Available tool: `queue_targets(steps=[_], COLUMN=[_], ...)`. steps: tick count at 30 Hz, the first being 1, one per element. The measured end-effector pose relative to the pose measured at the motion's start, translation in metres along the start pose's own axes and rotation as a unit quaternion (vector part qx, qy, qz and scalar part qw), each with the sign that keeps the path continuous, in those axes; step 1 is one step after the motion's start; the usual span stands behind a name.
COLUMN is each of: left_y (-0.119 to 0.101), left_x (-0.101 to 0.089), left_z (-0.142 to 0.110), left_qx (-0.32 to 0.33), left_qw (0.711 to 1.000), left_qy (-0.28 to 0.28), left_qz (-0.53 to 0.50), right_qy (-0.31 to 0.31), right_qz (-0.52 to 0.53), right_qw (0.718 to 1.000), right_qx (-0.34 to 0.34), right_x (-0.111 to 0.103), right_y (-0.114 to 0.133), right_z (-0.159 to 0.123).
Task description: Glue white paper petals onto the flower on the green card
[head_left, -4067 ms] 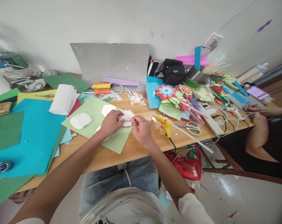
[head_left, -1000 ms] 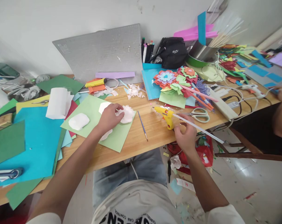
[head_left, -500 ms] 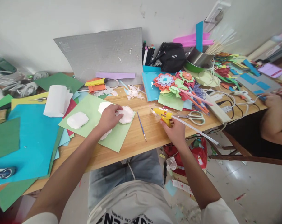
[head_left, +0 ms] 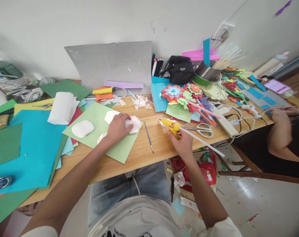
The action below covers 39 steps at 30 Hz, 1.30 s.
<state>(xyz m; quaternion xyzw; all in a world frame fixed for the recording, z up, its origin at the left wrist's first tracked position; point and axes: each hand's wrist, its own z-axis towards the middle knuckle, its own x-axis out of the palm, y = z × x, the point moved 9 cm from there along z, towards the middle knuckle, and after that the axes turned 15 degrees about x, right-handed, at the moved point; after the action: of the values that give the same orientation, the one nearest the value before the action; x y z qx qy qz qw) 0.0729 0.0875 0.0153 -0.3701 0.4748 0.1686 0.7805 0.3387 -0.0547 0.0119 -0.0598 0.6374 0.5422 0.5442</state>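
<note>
My left hand (head_left: pixel 120 129) is over a light green paper sheet (head_left: pixel 126 154), thumb and fingers curled together on a white frilled paper piece (head_left: pixel 136 125) near the sheet's right corner. Beside that hand lie a white rounded pad (head_left: pixel 83 128) and a white paper piece (head_left: pixel 111 116), partly covered by my fingers. On the right, my right hand (head_left: pixel 182 143) grips a yellow glue gun (head_left: pixel 170 124) by its handle, nozzle pointing left. A long white glue stick (head_left: pixel 206 143) sticks out of its back. Between my hands lies a thin blue paintbrush (head_left: pixel 148 136).
Scissors (head_left: pixel 201 129) lie just right of the glue gun, with layered paper flowers (head_left: pixel 174 92) behind. A white power strip (head_left: pixel 224 119) and cables run further right, near another person's arm (head_left: pixel 280 131). Blue card (head_left: pixel 38 144) and a white paper roll (head_left: pixel 61 108) are left.
My left hand has moved slightly right, further over the frilled paper. The glue gun, still in my right hand, sits a little lower and more to the left as the view shifts.
</note>
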Motion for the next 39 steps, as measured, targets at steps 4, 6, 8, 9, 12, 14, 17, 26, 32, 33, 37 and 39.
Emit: queue_targets(steps=[4, 6, 8, 9, 12, 14, 17, 26, 32, 33, 37, 39], left_y=[-0.001, 0.000, 0.001, 0.003, 0.008, 0.012, 0.015, 0.016, 0.006, 0.002, -0.024, -0.036], left_x=[0.002, 0.002, 0.003, 0.004, 0.004, 0.004, 0.003, -0.015, -0.062, -0.064, -0.039, -0.015], left_z=[0.001, 0.002, 0.002, 0.003, 0.003, 0.003, 0.002, -0.004, 0.020, 0.031, 0.085, 0.107], left_qx=[-0.007, -0.014, -0.020, -0.023, -0.032, -0.039, -0.041, -0.036, -0.005, 0.011, 0.102, 0.132], left_qw=[1.000, 1.000, 1.000, 1.000, 0.999, 0.998, 0.997, 0.991, 0.992, 0.993, 0.994, 0.990], left_qy=[0.000, 0.000, -0.002, -0.002, -0.003, -0.001, 0.005, -0.056, -0.114, -0.101, -0.009, 0.042], left_qz=[0.009, 0.016, 0.012, 0.004, -0.030, -0.045, -0.059, -0.116, -0.055, -0.056, -0.025, 0.015], right_qy=[0.000, 0.004, 0.010, 0.015, 0.030, 0.035, 0.035, 0.027, -0.103, -0.129, -0.094, -0.045], right_qz=[-0.001, -0.001, 0.000, 0.000, 0.006, 0.009, -0.001, 0.008, 0.020, 0.024, 0.061, 0.079], right_qw=[1.000, 1.000, 1.000, 1.000, 0.999, 0.999, 0.999, 1.000, 0.994, 0.991, 0.991, 0.989], right_qx=[-0.004, -0.004, 0.000, 0.003, 0.017, 0.017, 0.016, -0.001, 0.003, -0.001, -0.069, -0.113], right_x=[0.001, 0.000, 0.001, 0.002, 0.005, 0.006, 0.007, -0.006, -0.049, -0.056, -0.047, -0.031], right_y=[0.000, 0.001, 0.001, 0.000, -0.002, -0.003, -0.003, -0.006, -0.028, -0.028, -0.009, 0.006], right_z=[-0.002, -0.002, -0.001, -0.001, 0.002, 0.004, 0.005, -0.005, -0.035, -0.043, -0.075, -0.089])
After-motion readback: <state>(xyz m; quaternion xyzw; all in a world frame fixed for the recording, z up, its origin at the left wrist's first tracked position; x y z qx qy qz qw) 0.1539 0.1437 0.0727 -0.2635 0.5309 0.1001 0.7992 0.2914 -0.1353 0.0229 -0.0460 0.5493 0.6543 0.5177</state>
